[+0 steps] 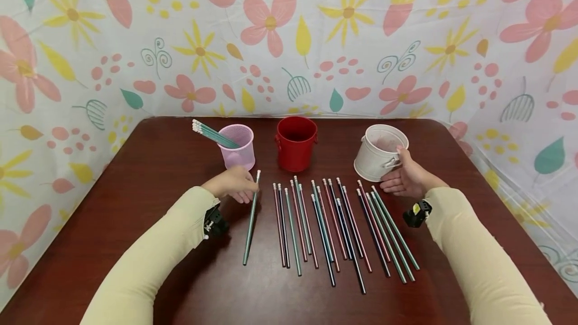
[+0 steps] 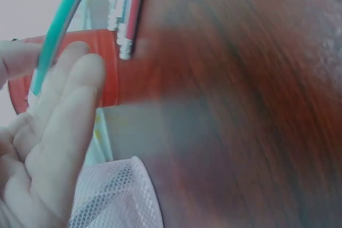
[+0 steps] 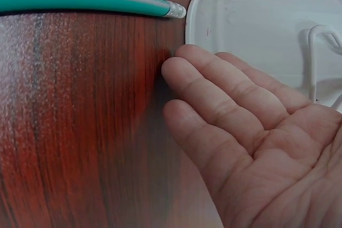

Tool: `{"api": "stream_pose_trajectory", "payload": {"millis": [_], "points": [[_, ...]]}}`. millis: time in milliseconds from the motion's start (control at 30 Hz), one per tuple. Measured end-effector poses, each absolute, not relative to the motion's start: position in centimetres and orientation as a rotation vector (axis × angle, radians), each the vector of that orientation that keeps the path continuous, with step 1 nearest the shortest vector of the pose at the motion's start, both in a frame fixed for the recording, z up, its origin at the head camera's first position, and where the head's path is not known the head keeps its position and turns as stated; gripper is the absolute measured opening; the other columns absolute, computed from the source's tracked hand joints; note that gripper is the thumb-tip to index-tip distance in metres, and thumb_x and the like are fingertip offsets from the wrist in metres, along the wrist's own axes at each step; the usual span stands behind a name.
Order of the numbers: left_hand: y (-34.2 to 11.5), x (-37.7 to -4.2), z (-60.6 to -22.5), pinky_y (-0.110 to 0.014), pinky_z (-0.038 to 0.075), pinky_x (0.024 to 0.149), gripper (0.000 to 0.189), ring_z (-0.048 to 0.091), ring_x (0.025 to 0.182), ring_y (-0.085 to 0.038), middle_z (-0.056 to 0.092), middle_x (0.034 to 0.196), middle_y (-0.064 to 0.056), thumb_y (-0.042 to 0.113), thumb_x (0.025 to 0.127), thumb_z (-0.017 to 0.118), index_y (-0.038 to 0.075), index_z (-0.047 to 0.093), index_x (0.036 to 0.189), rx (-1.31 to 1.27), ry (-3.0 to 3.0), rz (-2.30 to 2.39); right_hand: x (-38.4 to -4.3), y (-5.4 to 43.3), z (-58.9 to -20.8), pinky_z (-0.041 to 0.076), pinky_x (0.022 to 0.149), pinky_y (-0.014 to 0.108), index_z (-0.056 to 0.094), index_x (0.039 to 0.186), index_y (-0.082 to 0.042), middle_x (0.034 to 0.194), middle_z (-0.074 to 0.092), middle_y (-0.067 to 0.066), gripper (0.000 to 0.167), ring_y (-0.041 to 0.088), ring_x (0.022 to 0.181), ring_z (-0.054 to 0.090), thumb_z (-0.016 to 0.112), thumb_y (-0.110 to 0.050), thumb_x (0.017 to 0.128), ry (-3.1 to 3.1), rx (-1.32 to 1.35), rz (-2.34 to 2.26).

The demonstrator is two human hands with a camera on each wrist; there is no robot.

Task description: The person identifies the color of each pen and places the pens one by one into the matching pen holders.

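the green pencil was at the left hand, pinched close to its eraser end, and from where i stood it lay just to the right of that hand. its long axis ran from near to far, the eraser end far and leaning a little right, the other end pointing near; whether that end touched the table i couldn't tell. the pink cup stood just beyond the left hand, on its far side, so the eraser end was the end nearer the cup, a bit to the right of it. hand and cup looked very close, though i couldn't say if they touched. the bunch inside the cup leaned out over its rim to the left, eraser ends up. the right hand was well away, at the right of the scene, its fingers straight and slightly spread beside the white bucket; i couldn't be sure how firmly it met the side. the left was clearly nearer the green pencil. between the hands lay the other pencils, eraser ends far, with the red bucket beyond them.
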State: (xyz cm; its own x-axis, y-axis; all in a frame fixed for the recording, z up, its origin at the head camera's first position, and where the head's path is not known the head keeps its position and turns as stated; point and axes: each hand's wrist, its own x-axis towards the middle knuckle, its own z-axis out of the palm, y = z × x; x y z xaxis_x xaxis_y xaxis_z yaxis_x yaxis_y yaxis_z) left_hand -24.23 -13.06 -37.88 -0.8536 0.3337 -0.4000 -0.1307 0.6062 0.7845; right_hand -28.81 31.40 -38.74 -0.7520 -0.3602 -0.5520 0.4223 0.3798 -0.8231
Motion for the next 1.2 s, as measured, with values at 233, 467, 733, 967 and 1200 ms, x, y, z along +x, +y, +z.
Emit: {"api": "stream_pose_trajectory", "payload": {"millis": [233,467,733,967,1200], "points": [[-13.6,-23.5,-37.0,-0.029,0.055,0.063,0.026,0.063,0.066,-0.012,0.068,0.088,-0.018,0.002,0.085,0.058,-0.014,0.056,0.106,0.194,2.166,1.497,-28.8,31.5,-38.8,0.032,0.106,0.049,0.029,0.13,0.024,0.1,0.067,0.011,0.118,0.019,0.094,0.064,-0.005,-0.078,0.082,1.952,0.056,-1.443],[-14.1,-22.2,-35.3,-0.034,0.057,0.069,0.024,0.063,0.067,-0.016,0.067,0.08,-0.005,0.0,0.084,0.061,-0.01,0.058,0.106,0.219,2.059,1.61,-28.6,31.2,-38.7,0.031,0.106,0.049,0.028,0.131,0.024,0.099,0.067,0.012,0.116,0.019,0.093,0.064,-0.005,-0.077,0.083,1.954,0.055,-1.445],[-14.9,-21.4,-33.3,-0.035,0.057,0.073,0.01,0.068,0.074,-0.017,0.069,0.081,-0.006,-0.002,0.086,0.06,0.001,0.063,0.095,0.311,2.041,1.739,-28.4,31.3,-38.5,0.033,0.105,0.048,0.029,0.13,0.025,0.1,0.067,0.013,0.117,0.019,0.093,0.063,-0.006,-0.077,0.083,1.966,0.051,-1.448],[-15.5,-21.1,-31.5,-0.028,0.056,0.071,0.034,0.068,0.076,-0.013,0.067,0.082,-0.002,-0.015,0.087,0.05,0.014,0.067,0.085,0.316,1.833,2.105,-28.2,31.2,-38.5,0.032,0.105,0.048,0.029,0.129,0.025,0.099,0.066,0.013,0.116,0.019,0.092,0.063,-0.005,-0.076,0.083,1.97,0.07,-1.453],[-16.1,-21.5,-30.0,-0.029,0.057,0.066,0.038,0.069,0.071,-0.015,0.068,0.079,-0.003,-0.016,0.09,0.045,0.012,0.068,0.083,0.247,1.639,2.578,-28.3,31.2,-38.5,0.027,0.109,0.052,0.027,0.132,0.025,0.104,0.065,0.014,0.116,0.019,0.095,0.063,-0.007,-0.075,0.083,1.969,0.056,-1.449]]}}
